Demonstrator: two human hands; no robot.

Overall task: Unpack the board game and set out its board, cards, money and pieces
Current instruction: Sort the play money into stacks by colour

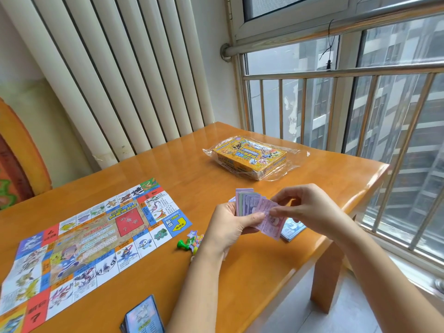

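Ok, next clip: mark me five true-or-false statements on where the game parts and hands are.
1. The board lies unfolded on the table. True.
2. The left hand holds a stack of money. True.
3. The right hand lies flat on the table. False: it pinches a pink note at the stack.
4. The box sits on the board. False: it lies apart, in clear wrap, farther back.
5. A green pawn lies beside the board. True.
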